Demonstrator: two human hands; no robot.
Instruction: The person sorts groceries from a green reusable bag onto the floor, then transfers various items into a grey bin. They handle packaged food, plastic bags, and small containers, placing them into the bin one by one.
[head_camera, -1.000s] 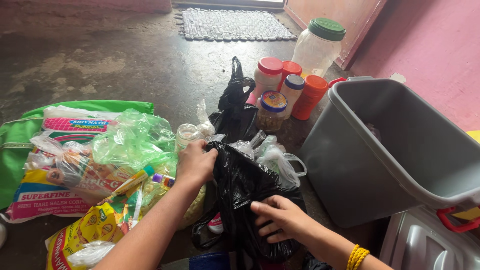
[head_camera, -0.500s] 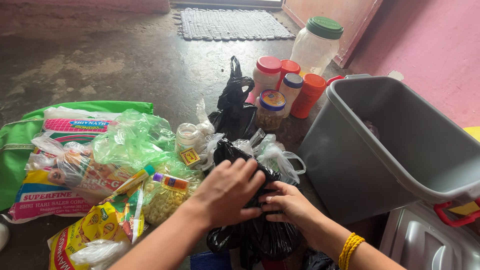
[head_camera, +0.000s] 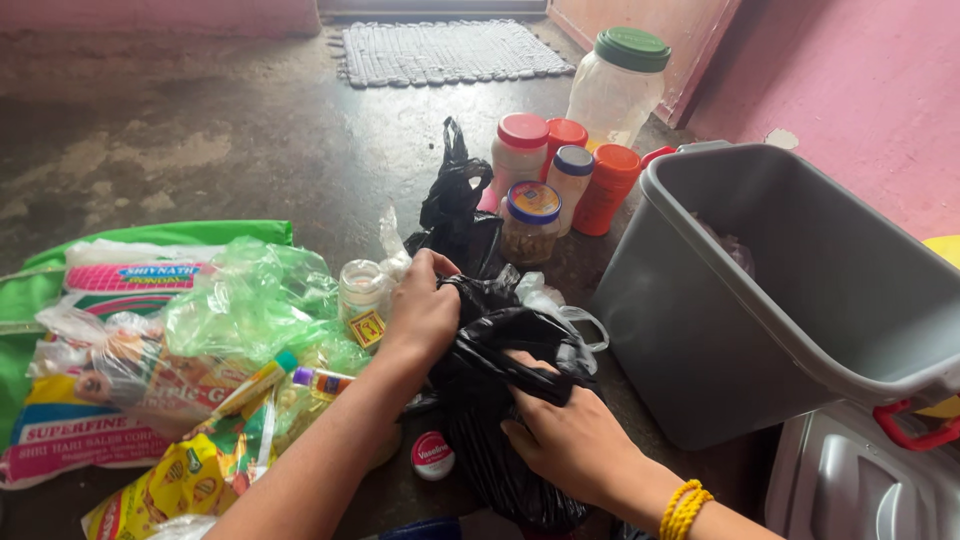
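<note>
Floor (head_camera: 200, 140): dark, stained concrete.
Far end: grey woven mat (head_camera: 445, 50).
Middle: lidded jars (head_camera: 560, 175), black bags (head_camera: 500, 350).
Left: food packets (head_camera: 120, 340), green bag (head_camera: 150, 235).
Right: grey bin (head_camera: 720, 320).

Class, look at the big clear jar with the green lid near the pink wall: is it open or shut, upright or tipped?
Shut and upright. The big clear jar stands on its base and its green lid sits on top.

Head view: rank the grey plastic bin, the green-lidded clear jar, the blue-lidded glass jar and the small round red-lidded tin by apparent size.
1. Grey plastic bin, by far the largest.
2. Green-lidded clear jar.
3. Blue-lidded glass jar.
4. Small round red-lidded tin, smallest although it lies nearest the camera.
</note>
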